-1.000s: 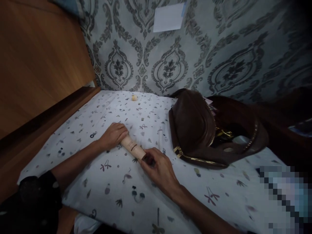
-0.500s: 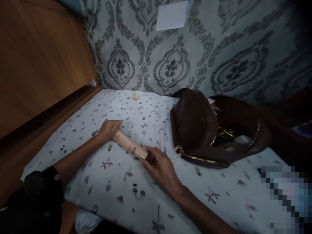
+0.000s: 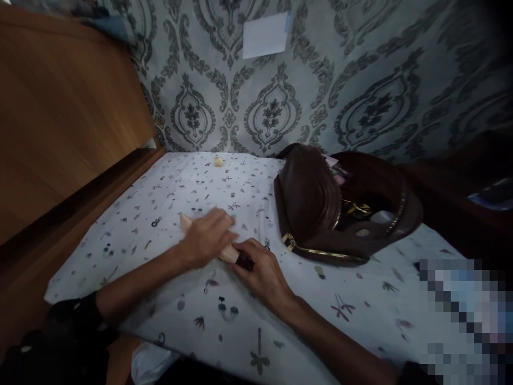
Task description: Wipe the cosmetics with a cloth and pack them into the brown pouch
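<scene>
A peach-coloured cosmetic tube [image 3: 185, 222] with a dark cap [image 3: 245, 261] lies slantwise low over the patterned cloth. My right hand [image 3: 260, 272] is closed around the cap end, thumb and fingers on either side of the dark cap. Across the middle of the tube is my left hand [image 3: 208, 238], hiding most of it; its fingers are smeared by motion, so their grip is unclear. The flat end of the tube sticks out to the left of that hand, and a short pale stretch shows between the two hands.
An open brown handbag [image 3: 306, 198] with gold zips stands right of my hands, things inside. A small yellowish object [image 3: 218, 161] lies near the patterned wall [image 3: 272, 112]. Wooden furniture [image 3: 72, 96] borders the left. A pixelated item [image 3: 465, 299] is at lower right.
My left hand has moved right along the tube, from its flat end to its middle, close to my right hand. The right hand stays at the cap. The view has shifted slightly.
</scene>
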`<state>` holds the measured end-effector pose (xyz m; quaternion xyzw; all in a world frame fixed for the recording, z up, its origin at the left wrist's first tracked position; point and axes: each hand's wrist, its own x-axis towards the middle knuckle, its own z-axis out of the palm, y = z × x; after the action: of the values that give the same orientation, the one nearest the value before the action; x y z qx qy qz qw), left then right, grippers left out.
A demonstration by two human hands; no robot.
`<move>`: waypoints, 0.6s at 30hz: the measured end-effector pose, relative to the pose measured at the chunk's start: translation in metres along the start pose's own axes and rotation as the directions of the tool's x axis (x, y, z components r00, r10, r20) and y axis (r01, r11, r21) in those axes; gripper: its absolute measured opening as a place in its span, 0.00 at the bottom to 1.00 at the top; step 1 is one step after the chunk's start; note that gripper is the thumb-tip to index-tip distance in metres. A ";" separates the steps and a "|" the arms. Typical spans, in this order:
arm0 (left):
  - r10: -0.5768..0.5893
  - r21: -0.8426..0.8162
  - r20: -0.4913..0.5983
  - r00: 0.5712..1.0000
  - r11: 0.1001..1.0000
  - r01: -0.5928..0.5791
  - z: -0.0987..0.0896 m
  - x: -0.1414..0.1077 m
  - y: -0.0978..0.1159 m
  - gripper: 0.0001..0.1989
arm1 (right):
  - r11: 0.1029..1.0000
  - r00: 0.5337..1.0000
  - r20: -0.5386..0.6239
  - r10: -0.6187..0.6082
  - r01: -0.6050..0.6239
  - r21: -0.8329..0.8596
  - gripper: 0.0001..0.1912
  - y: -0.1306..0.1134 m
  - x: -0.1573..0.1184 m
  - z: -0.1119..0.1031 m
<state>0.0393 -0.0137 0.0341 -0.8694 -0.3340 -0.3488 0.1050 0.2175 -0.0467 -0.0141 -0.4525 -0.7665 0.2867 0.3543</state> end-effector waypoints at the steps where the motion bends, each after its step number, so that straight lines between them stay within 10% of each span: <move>1: 0.082 0.023 0.022 0.996 0.996 -0.083 0.008 0.000 0.011 0.18 | 1.000 1.000 -0.017 -0.013 0.013 0.000 0.04 0.002 0.000 0.001; 5: 0.225 0.146 0.109 0.968 0.960 -0.239 0.025 -0.008 0.023 0.21 | 0.997 0.995 -0.066 -0.074 0.073 -0.007 0.07 0.005 0.001 0.002; 10: 0.227 0.260 0.223 0.948 0.923 -0.282 0.005 -0.021 -0.012 0.17 | 0.996 0.996 -0.019 -0.084 0.085 0.008 0.08 0.002 0.003 -0.001; 18: -0.134 0.165 0.219 0.967 0.981 0.098 -0.020 -0.042 -0.074 0.19 | 0.997 0.998 0.008 -0.069 0.069 0.042 0.14 0.001 0.001 -0.003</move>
<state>-0.0424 0.0122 0.0165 -0.8721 -0.4199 -0.2252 0.1112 0.2204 -0.0451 -0.0127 -0.4169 -0.7772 0.2925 0.3696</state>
